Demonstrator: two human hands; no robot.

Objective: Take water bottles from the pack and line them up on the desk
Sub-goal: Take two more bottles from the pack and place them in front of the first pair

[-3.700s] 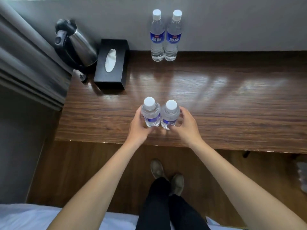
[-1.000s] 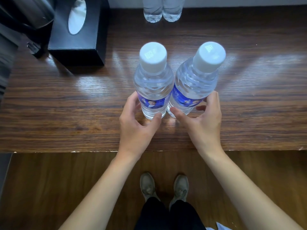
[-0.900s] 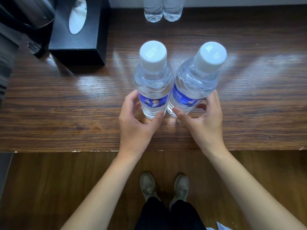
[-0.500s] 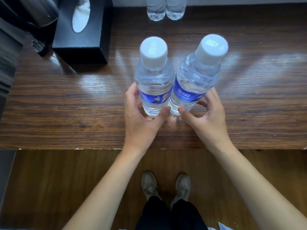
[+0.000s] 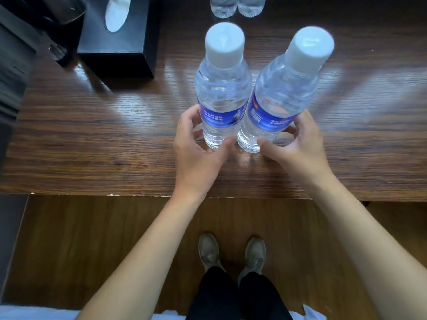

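Left grip: my left hand point(image 5: 196, 153) curls round the lower body of the left clear plastic water bottle with a white cap and blue label point(image 5: 221, 88); thumb on the near side of its base, fingers wrapped behind, touching the plastic.
Right grip: my right hand point(image 5: 298, 148) cups the right clear plastic water bottle with a white cap and blue label point(image 5: 279, 93) the same way; thumb at the near base, fingers round the far right side.
Arm pose: both bare forearms reach forward from the lower edge of the view and converge, wrists over the near edge of the dark wood-grain desk point(image 5: 92, 135).
Bottle axis: both bottles stand with caps up. The left one looks upright; the right one leans, cap tipped to the right.
Bottle position: side by side, touching low down, near the desk's front edge, centre of view.
Back row: two more clear water bottles point(image 5: 235, 8) stand just beside each other at the far edge, tops cut off.
Surroundings: black rectangular tissue box point(image 5: 120, 38) at far left.
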